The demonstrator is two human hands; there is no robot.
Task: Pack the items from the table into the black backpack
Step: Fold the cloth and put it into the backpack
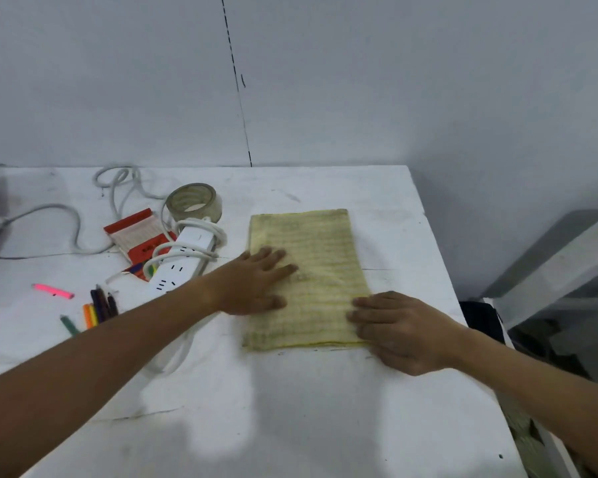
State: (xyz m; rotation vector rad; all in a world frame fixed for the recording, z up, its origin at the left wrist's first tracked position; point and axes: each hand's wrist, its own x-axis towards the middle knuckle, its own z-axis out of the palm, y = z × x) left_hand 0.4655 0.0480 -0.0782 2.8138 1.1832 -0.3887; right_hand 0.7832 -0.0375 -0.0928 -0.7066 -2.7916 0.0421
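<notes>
1. White table [290, 408] is carrying everything in view; its right edge is falling away to the floor.
2. Yellow folded cloth [311, 257] is lying flat right of centre, long side running away from the person. Judgement: it is looking soft, light and limp, so it will sag if lifted by one corner; taking it by both near corners, or sliding fingers under the folded near edge, should be keeping the fold intact.
3. Left hand [256, 284] is pressing flat on the cloth's left part, fingers straight, gripping nothing.
4. Right hand [397, 329] is resting on the cloth's near right corner, fingers extended; whether the thumb is hooking under the edge cannot be told.
5. White power strip [183, 263], wrapped in its own cable, is lying just left of the cloth. Judgement: rigid and heavier, best taken around the body.
6. Tape roll [192, 203] is sitting behind the strip, with a red-and-white packet [135, 236] beside it.
7. Crayons [97, 308] and a pink marker [52, 291] are lying loose at far left. Judgement: small, likely rolling.
8. A dark object [480, 315] is showing beyond the table's right edge; possibly the backpack, not confirmed.
</notes>
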